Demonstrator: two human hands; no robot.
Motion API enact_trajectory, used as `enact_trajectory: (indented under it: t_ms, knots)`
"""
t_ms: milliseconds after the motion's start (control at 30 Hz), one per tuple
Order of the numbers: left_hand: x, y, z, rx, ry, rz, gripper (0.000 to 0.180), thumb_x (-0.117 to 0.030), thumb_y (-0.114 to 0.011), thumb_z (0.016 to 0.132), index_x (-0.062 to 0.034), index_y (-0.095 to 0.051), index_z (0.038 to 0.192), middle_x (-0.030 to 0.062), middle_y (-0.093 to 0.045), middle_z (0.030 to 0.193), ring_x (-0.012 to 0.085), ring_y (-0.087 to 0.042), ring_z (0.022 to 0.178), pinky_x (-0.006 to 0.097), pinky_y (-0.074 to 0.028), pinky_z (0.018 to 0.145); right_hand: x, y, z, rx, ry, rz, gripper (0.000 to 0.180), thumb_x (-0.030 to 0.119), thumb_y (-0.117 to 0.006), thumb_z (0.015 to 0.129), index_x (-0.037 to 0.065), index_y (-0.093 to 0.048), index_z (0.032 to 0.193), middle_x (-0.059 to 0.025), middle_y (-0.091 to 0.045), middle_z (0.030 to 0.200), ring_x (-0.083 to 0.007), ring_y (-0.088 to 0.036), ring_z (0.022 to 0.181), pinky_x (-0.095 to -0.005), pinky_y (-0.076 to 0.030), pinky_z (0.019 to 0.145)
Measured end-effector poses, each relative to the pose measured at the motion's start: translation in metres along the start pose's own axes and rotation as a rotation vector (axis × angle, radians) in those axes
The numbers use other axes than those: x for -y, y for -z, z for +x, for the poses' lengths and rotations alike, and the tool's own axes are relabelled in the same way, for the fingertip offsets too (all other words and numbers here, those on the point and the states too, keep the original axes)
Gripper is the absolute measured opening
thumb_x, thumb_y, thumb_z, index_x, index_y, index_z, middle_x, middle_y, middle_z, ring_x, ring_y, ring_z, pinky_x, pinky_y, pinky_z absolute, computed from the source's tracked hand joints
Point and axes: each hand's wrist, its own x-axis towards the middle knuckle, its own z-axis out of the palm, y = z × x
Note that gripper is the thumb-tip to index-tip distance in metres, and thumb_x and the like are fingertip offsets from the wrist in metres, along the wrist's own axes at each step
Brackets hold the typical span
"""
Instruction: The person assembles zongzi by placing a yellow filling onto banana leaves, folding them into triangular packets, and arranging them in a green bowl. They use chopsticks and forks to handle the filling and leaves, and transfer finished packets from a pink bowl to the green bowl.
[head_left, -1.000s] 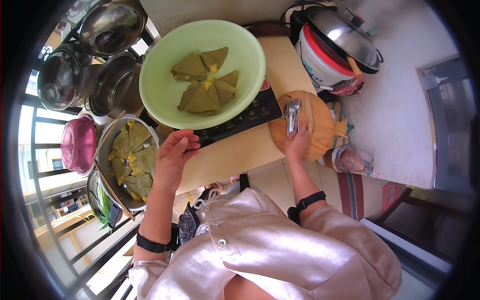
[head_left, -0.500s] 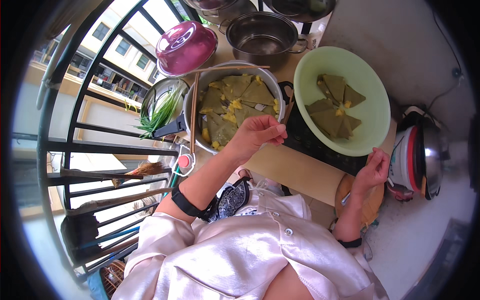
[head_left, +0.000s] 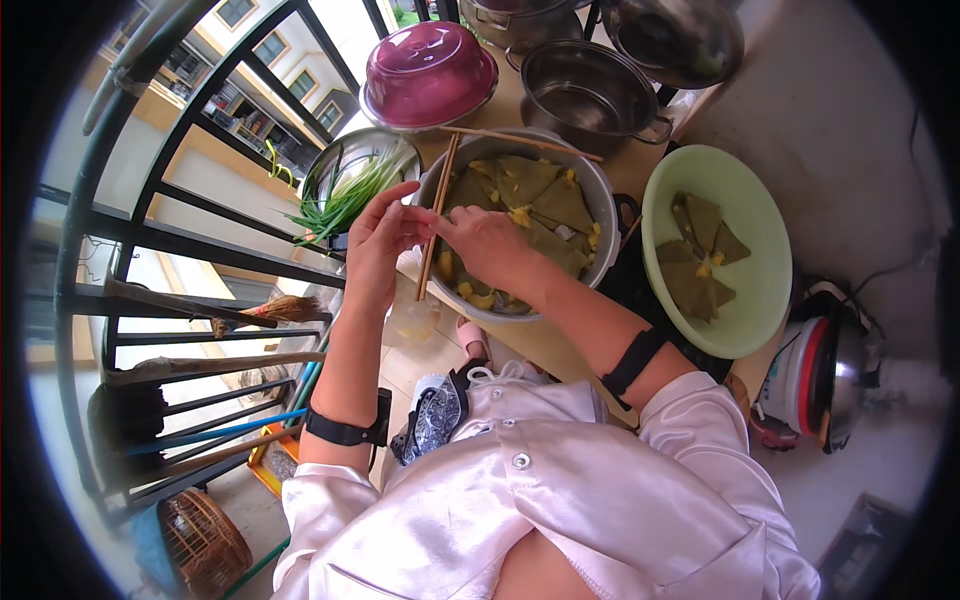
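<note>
A round metal pot (head_left: 604, 225) holds olive-green wedge-shaped pieces (head_left: 560, 205) with yellow bits (head_left: 520, 215) among them. Over its left rim, my left hand (head_left: 378, 240) and my right hand (head_left: 490, 245) meet at the fingertips. My left thumb and fingers are drawn together; my right fingers are curled in a pinch. Whatever they hold is too small to make out. Chopsticks (head_left: 446, 170) lie along the left rim, passing at my fingertips, and another chopstick (head_left: 530, 144) crosses the far rim. To the right, a light green bowl (head_left: 755, 290) contains more olive-green wedges (head_left: 700, 240).
Spring onions (head_left: 365, 190) lie in a metal dish left of the pot. Farther back are an upturned magenta basin (head_left: 425, 65) and an uncovered steel pot (head_left: 590, 90). Black railings (head_left: 200, 255) run along the left; a rounded appliance (head_left: 835, 375) stands at right.
My left hand has moved left from in front of the pot to its left rim. My right hand has left the green bowl's near edge and come over the pot. The view has shifted.
</note>
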Motion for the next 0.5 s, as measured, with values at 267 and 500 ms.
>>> enact_trajectory:
  t_ms: [267, 500]
  knots:
    - [0.004, 0.002, 0.017, 0.052, -0.006, -0.002, 0.021, -0.015, -0.048, 0.088, -0.0002, -0.055, 0.101, 0.0053, -0.060, 0.079, 0.0101, -0.056, 0.068, 0.022, -0.045, 0.066, -0.001, -0.035, 0.014, -0.109, 0.076, -0.085, 0.014, 0.011, -0.056, 0.067, 0.009, -0.058, 0.081, -0.0055, -0.055, 0.076, -0.0221, -0.056, 0.070, -0.0337, -0.047, 0.058]
    - [0.001, -0.021, 0.031, 0.047, -0.097, 0.025, 0.018, -0.014, -0.049, 0.087, -0.0010, -0.057, 0.097, 0.0039, -0.059, 0.078, 0.0093, -0.055, 0.068, 0.021, -0.045, 0.065, -0.012, 0.023, -0.031, -0.365, -0.080, 0.165, 0.015, 0.015, -0.055, 0.075, 0.010, -0.056, 0.089, -0.0057, -0.050, 0.072, -0.0203, -0.053, 0.063, -0.0324, -0.044, 0.053]
